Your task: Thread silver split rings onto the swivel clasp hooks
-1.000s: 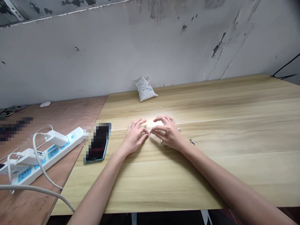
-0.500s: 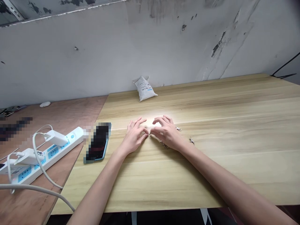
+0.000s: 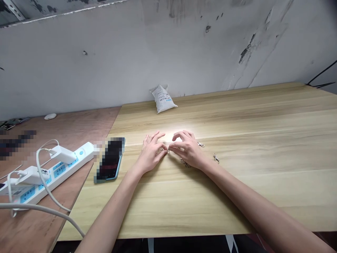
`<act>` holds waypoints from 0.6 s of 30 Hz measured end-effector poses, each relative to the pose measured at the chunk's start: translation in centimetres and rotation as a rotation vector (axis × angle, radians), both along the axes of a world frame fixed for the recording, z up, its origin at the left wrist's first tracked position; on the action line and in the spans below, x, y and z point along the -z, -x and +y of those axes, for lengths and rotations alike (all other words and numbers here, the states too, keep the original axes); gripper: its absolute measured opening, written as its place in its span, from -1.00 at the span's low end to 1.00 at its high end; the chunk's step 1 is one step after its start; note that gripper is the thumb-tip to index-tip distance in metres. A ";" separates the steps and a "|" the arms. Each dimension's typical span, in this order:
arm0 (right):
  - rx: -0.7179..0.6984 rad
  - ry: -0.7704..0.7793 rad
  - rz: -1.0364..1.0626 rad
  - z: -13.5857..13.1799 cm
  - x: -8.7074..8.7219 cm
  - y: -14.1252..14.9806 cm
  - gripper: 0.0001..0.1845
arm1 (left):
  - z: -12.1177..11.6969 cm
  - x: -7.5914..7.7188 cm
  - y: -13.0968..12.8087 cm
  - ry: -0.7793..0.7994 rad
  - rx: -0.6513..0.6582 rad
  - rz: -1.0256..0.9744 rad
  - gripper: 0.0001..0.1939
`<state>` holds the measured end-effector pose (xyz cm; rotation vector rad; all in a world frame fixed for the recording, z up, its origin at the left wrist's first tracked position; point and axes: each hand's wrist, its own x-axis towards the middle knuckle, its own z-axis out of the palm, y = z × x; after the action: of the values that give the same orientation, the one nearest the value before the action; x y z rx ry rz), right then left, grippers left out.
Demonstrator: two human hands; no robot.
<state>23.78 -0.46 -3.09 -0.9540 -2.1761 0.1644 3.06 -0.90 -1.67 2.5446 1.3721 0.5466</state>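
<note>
Hands have barely shifted: the left hand and right hand meet mid-table, fingertips pinched together on a small metal clasp. Three more clasps lie loose to the right, not yet handled.

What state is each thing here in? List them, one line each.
left hand, curled, fingertips at the small metal clasp
right hand, curled, fingertips at the same clasp
loose metal clasp, lying on the wooden table
phone, lying flat, screen blurred
power strip, two chargers plugged in
white bag, upright against the wall
</note>
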 end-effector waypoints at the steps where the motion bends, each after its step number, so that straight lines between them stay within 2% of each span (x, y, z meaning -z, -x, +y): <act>1: -0.012 -0.001 -0.020 0.0 -0.1 -0.1 -0.81 | 0.0 0.0 0.0 -0.002 -0.004 0.001 -0.86; 6: -0.076 -0.044 -0.149 0.0 -1.0 -0.7 -0.81 | 0.0 -0.1 0.0 0.009 -0.012 -0.008 -0.85; 10: -0.056 -0.112 -0.220 0.0 -1.3 -0.8 -0.78 | 0.0 0.0 0.0 0.026 -0.015 -0.059 -0.85; 14: -0.007 -0.143 -0.227 0.0 -1.3 -0.7 -0.77 | 0.0 -0.3 0.2 0.031 -0.013 -0.178 -0.90; 18: 0.013 -0.106 -0.160 -0.1 -1.2 -0.6 -0.81 | -0.1 -0.8 0.0 0.031 0.000 -0.274 -0.93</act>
<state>24.36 -0.57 -1.84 -0.9487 -2.2984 -0.0344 3.05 -0.96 -0.90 2.3394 1.2719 0.8317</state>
